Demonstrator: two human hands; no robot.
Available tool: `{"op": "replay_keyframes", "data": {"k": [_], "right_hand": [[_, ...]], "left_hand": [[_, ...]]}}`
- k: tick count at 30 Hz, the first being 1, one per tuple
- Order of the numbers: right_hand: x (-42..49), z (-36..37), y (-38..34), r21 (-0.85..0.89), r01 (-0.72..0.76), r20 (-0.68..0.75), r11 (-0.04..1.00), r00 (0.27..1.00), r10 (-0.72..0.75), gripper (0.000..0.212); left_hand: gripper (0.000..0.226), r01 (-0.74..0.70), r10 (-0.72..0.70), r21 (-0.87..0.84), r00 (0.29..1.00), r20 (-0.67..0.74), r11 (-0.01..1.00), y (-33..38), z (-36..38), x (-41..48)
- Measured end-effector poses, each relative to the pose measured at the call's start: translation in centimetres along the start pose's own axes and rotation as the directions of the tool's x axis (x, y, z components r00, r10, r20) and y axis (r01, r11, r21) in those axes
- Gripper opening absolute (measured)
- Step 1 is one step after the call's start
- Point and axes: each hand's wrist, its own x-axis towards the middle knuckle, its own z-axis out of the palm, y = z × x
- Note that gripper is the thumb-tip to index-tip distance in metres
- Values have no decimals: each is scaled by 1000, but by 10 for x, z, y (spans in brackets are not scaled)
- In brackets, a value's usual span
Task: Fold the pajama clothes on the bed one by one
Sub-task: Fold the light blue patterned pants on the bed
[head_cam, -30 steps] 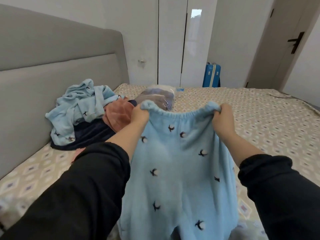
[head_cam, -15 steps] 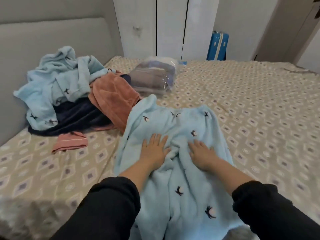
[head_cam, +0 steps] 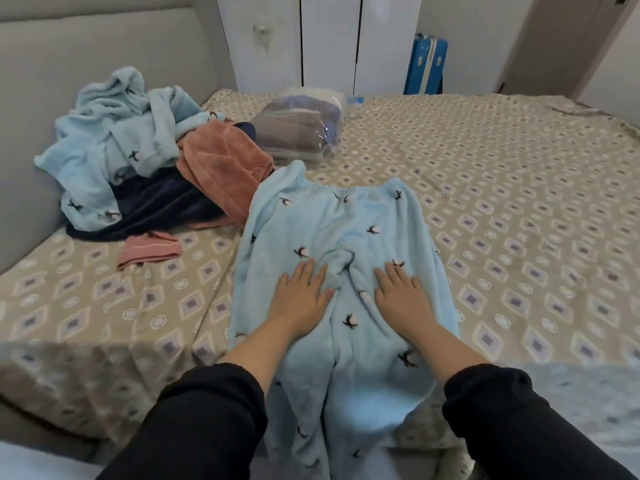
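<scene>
Light blue fleece pajama pants [head_cam: 349, 220] with small dark bird prints lie flat on the bed [head_cam: 519, 202], waistband away from me, legs hanging over the near edge. My left hand [head_cam: 301, 292] rests palm down on the left leg, fingers spread. My right hand [head_cam: 401, 292] lies flat on the right leg in the same way. A wrinkle of fabric bunches between them at the crotch. A heap of unfolded clothes sits at the left: a matching light blue top [head_cam: 114, 140], an orange-pink fleece piece [head_cam: 221, 164] and a dark navy garment [head_cam: 159, 206].
A small pink folded cloth [head_cam: 149, 251] lies in front of the heap. A clear plastic bag of folded grey fabric [head_cam: 298, 129] sits behind the pants. Grey headboard [head_cam: 86, 64] on the left, white wardrobe doors [head_cam: 329, 39] and a blue suitcase [head_cam: 427, 67] beyond the bed.
The pants, held up by the waistband one second ago, now lie spread on the bed. Both hands have let go and slid slightly toward me, pressing flat on the legs.
</scene>
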Motion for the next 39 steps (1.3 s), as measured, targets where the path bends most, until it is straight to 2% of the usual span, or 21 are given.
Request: {"op": "replay_keyframes", "data": {"k": [7, 10, 12, 13, 15, 16, 18, 20, 22, 26, 28, 29, 30, 32, 34, 36, 38, 39], "right_hand": [[-70, 11, -4, 79, 28, -85, 996, 996, -21, 51], [-89, 11, 4, 329, 85, -153, 940, 988, -36, 45], [-99, 4, 13, 540, 22, -179, 841, 980, 89, 37], [-103, 1, 21, 591, -37, -198, 806, 962, 190, 32], [-110, -1, 41, 569, -190, -251, 800, 886, 389, 25], [-113, -1, 50, 512, -262, -260, 818, 860, 439, 22], [-117, -1, 59, 399, -352, -196, 847, 869, 454, 24], [-117, 0, 62, 401, -319, -141, 859, 905, 402, 27], [-115, -1, 62, 489, -258, -132, 833, 922, 363, 32], [-116, -20, 70, 800, -192, -119, 569, 878, 464, 27], [-118, -36, 81, 917, -102, -170, 385, 773, 611, 21], [-118, -43, 86, 941, -78, -172, 328, 724, 668, 19], [-118, -49, 90, 937, -108, -163, 331, 705, 690, 19], [-120, -55, 96, 836, -274, -113, 475, 761, 639, 20], [-125, -55, 97, 738, -349, -47, 577, 827, 560, 25], [-129, -52, 97, 741, -344, -19, 577, 848, 530, 36], [-131, -48, 100, 812, -328, 61, 483, 870, 489, 36], [-132, -48, 100, 846, -319, 106, 428, 887, 450, 31]], "left_hand": [[68, -105, 106, 47, 994, -36, 993, 21, 14, -62], [62, -83, 85, 62, 996, -31, 995, 24, 18, -75], [62, -66, 67, 52, 997, -23, 997, 25, 19, -81], [62, -57, 58, 41, 998, -20, 998, 25, 19, -83], [63, -43, 43, 21, 999, -16, 999, 26, 20, -86], [64, -39, 39, 11, 999, -16, 999, 26, 20, -86], [64, -32, 32, -11, 999, -13, 999, 27, 19, -86], [65, -23, 22, -26, 1000, -1, 999, 27, 17, -85], [64, -17, 17, -26, 1000, 5, 1000, 27, 16, -85], [65, -4, 3, -78, 1000, -18, 997, 27, 16, -85], [65, -6, 3, -90, 1000, -28, 996, 26, 16, -84], [65, -8, 6, -86, 1000, -27, 996, 26, 16, -84], [65, -5, 3, -80, 1000, -20, 997, 26, 16, -83], [61, 27, -28, -72, 1000, -10, 997, 28, 15, -80], [52, 79, -85, -127, 995, -46, 989, 36, 14, -77], [37, 99, -152, -287, 973, -171, 953, 49, 12, -80], [24, 70, -197, -418, 943, -269, 906, 69, 10, -90], [20, 55, -193, -449, 944, -266, 892, 79, 10, -96]]}}
